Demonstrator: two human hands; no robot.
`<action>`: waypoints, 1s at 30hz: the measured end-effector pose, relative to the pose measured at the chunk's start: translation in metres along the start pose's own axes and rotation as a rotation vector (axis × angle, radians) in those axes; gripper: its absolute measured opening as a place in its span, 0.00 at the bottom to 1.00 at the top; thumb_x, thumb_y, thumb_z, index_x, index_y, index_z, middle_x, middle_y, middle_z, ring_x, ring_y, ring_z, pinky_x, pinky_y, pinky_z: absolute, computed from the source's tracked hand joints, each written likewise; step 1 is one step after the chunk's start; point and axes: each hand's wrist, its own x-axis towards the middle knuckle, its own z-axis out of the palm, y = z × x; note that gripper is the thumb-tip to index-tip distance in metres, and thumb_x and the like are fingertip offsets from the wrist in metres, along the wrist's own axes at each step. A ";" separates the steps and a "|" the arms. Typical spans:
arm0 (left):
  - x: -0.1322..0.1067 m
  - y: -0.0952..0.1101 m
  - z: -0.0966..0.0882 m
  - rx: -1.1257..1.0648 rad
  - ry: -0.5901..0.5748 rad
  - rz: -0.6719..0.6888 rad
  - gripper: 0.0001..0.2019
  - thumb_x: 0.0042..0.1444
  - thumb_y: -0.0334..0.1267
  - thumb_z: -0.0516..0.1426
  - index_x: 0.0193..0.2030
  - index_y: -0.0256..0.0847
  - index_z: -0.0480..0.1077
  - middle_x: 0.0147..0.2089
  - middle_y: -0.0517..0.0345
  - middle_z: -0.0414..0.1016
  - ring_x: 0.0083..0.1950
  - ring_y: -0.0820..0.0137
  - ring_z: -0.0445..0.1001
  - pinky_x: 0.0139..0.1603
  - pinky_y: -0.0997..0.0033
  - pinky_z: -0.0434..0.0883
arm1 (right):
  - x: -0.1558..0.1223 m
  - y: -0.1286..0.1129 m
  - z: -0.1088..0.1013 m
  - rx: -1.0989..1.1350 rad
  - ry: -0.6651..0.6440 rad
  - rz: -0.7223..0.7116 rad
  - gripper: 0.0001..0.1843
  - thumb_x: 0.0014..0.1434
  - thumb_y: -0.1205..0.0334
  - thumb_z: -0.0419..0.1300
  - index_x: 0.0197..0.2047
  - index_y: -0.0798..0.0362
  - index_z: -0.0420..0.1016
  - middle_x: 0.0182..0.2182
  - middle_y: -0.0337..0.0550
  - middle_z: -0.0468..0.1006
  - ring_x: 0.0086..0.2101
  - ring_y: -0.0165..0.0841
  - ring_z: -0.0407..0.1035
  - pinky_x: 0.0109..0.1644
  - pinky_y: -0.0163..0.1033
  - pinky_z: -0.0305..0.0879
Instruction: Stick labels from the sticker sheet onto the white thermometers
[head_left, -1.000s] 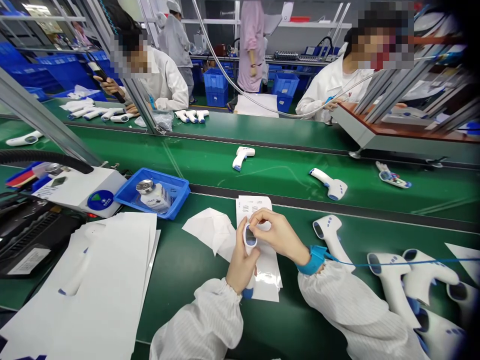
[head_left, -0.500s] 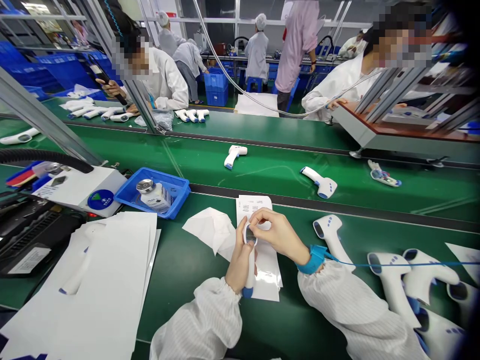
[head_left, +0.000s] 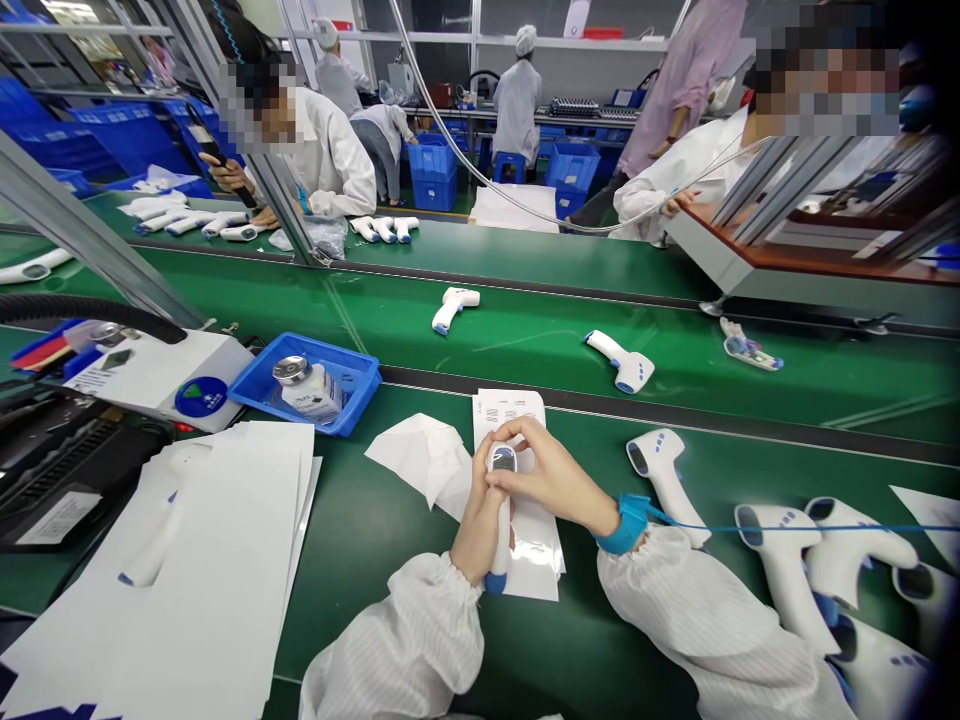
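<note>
two bare hands close on one white infrared thermometer [head_left: 501, 462], which stands nearly upright with its blue-tipped handle down and its dark display up. the left hand [head_left: 474, 525] is clenched around the handle. the right hand [head_left: 551, 480] comes in from the side, its fingertips [head_left: 491, 478] pinched against the display end, so neither hand is released. the thermometer is held above a printed white sheet [head_left: 534, 555], and a loose folded white sheet [head_left: 416, 460] lies just beside that.

the step in hand looks like close work at the display end, though the fingers hide exactly what they are pressing. the next move seems to call for the left hand keeping its firm hold while the right eases off to expose that end.

a blue wrist strap [head_left: 628, 523] circles the right wrist, its thin blue lead [head_left: 780, 527] running right across more white thermometers [head_left: 664, 480] lying on the green bench [head_left: 600, 640]. both arms wear white striped sleeves [head_left: 397, 640]. further left are a stack of white sheets [head_left: 165, 570] and a blue plastic tray [head_left: 352, 375] holding a metal-capped bottle [head_left: 309, 390]. beyond, thermometers [head_left: 619, 360] lie on a green conveyor belt [head_left: 525, 350], and a co-worker [head_left: 322, 150] sits across it.
</note>
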 end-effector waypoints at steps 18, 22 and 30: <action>-0.006 0.002 0.002 -0.273 -0.054 0.070 0.34 0.59 0.44 0.50 0.71 0.50 0.43 0.51 0.51 0.70 0.33 0.69 0.72 0.29 0.71 0.69 | -0.025 0.010 0.023 0.346 0.077 0.310 0.26 0.52 0.59 0.63 0.54 0.47 0.63 0.57 0.46 0.65 0.56 0.40 0.64 0.60 0.50 0.61; -0.010 0.009 0.011 -0.192 0.018 0.149 0.28 0.61 0.52 0.50 0.67 0.50 0.52 0.63 0.49 0.63 0.58 0.57 0.68 0.49 0.63 0.70 | -0.025 -0.006 0.019 0.433 0.101 0.366 0.28 0.53 0.56 0.63 0.56 0.47 0.62 0.58 0.48 0.65 0.58 0.41 0.62 0.59 0.49 0.63; -0.016 0.036 0.017 -0.256 0.070 0.242 0.30 0.61 0.55 0.49 0.68 0.51 0.51 0.68 0.50 0.59 0.68 0.54 0.60 0.59 0.58 0.67 | -0.035 -0.032 0.029 0.526 0.049 0.307 0.35 0.55 0.59 0.62 0.63 0.45 0.54 0.59 0.49 0.66 0.55 0.39 0.66 0.55 0.45 0.67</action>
